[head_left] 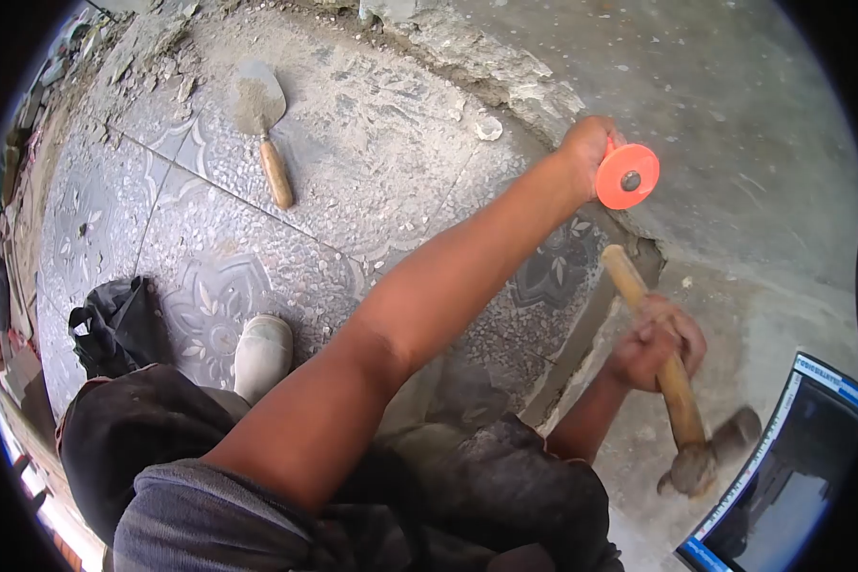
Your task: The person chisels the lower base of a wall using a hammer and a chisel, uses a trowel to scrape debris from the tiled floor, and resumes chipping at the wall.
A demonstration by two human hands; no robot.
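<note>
My left hand (589, 157) is closed around a chisel with a round orange hand guard (643, 174). The guard's disc and the metal striking end at its centre face me; the blade is hidden. That hand is over the broken edge between the patterned tiles and the grey concrete. Lower and to the right, my right hand (656, 345) grips a hammer (679, 400) by the middle of its wooden handle. The hammer's head, slightly blurred, hangs at the lower right, apart from the chisel.
A trowel (275, 172) with a wooden handle lies on the dusty patterned tiles (210, 296). A black plastic bag (119, 324) sits at the left, near a pale shoe (263, 357). Rubble (143, 52) lies at the upper left. A dark, blue-edged panel (782, 477) is at the lower right.
</note>
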